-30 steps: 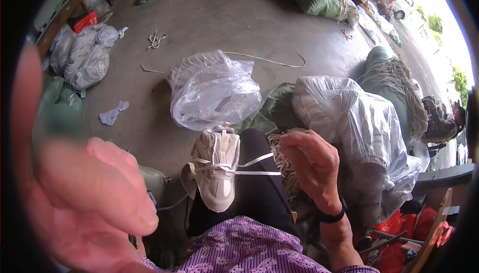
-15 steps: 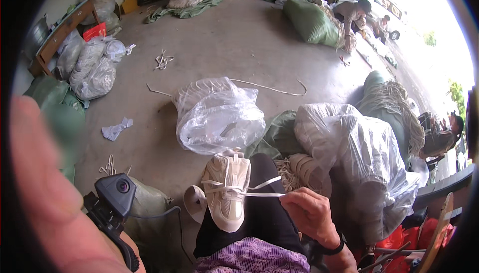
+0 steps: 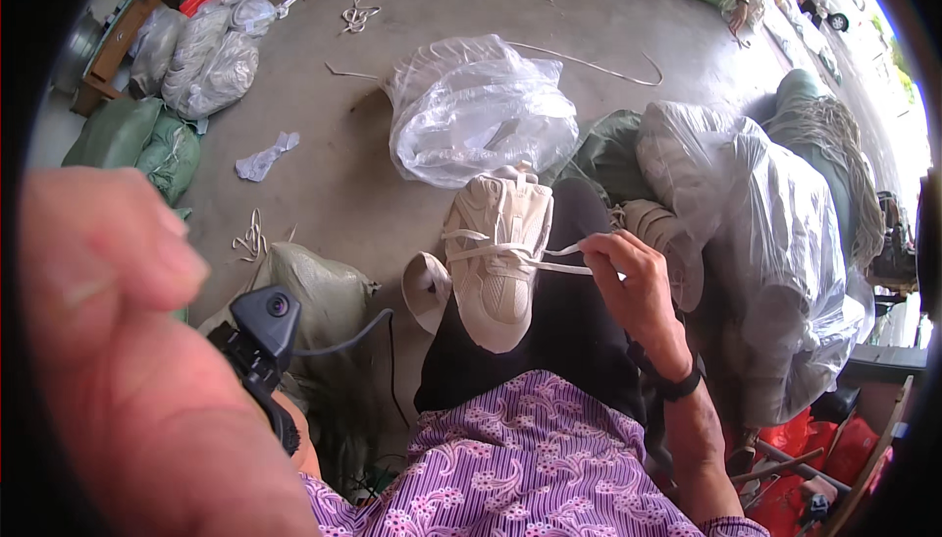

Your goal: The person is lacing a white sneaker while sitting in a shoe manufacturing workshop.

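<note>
Head view: lace pull on cream sneaker, risk of slip or uneven tension.

Right hand point(image 3: 638, 292) pinched shut on white lace point(image 3: 549, 257), lace taut across sneaker point(image 3: 496, 257) resting sole-down on black-trousered knee point(image 3: 564, 350). Left hand point(image 3: 137, 360) raised very close to lens, blurred, wrist camera point(image 3: 260, 331) strapped below; fingers' opening impossible to tell, nothing seen held. Likely trouble: shoe unsteadied by any hand, so hard tug could tip it off knee twd concrete floor point(image 3: 324, 174); thin lace end could slide out of pinch or pull thru eyelet. Clear plastic bag point(image 3: 476, 110) just beyond toe.

Sneaker point(image 3: 496, 252) on lap, bag point(image 3: 476, 110) behind.
</note>
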`<action>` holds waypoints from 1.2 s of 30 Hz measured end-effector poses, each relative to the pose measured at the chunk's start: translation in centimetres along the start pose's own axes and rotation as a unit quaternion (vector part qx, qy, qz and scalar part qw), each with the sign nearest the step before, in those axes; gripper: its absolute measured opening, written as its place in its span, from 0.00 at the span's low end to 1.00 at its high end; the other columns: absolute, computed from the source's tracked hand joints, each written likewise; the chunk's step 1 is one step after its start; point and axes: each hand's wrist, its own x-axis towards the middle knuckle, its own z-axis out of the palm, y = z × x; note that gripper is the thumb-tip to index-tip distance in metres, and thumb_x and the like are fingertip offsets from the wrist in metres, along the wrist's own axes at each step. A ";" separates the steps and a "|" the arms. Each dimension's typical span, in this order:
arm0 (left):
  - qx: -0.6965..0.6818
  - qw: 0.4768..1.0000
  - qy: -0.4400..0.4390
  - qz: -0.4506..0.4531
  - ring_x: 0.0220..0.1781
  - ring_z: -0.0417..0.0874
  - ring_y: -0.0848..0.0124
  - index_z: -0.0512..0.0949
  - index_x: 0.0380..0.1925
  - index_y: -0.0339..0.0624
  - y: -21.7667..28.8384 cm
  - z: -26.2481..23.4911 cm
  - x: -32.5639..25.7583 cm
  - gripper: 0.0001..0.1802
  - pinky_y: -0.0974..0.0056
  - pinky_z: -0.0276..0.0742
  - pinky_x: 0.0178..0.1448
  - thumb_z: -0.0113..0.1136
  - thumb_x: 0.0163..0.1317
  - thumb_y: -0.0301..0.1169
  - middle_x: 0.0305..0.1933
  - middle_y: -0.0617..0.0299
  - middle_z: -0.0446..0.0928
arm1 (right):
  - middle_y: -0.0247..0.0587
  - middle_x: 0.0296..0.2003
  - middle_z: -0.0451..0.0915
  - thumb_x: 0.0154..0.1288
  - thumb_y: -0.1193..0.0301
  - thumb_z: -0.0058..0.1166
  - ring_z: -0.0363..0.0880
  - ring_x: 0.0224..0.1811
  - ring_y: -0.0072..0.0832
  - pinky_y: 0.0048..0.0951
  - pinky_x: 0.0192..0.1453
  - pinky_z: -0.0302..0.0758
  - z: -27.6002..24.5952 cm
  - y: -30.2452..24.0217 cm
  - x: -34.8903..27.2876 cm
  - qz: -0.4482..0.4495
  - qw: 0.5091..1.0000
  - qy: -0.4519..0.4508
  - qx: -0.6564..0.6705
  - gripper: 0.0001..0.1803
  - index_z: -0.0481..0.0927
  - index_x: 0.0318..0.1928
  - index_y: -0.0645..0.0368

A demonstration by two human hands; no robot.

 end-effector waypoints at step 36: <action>-0.226 0.901 -0.161 -0.334 0.32 0.75 0.70 0.77 0.30 0.36 -14.5 13.8 -14.8 0.10 0.64 0.71 0.39 0.60 0.62 0.33 0.31 0.59 0.74 | 0.33 0.30 0.75 0.52 0.69 0.54 0.72 0.40 0.35 0.40 0.49 0.63 10.3 3.5 6.4 -0.100 0.969 -0.128 -0.184 0.05 0.83 0.26 0.47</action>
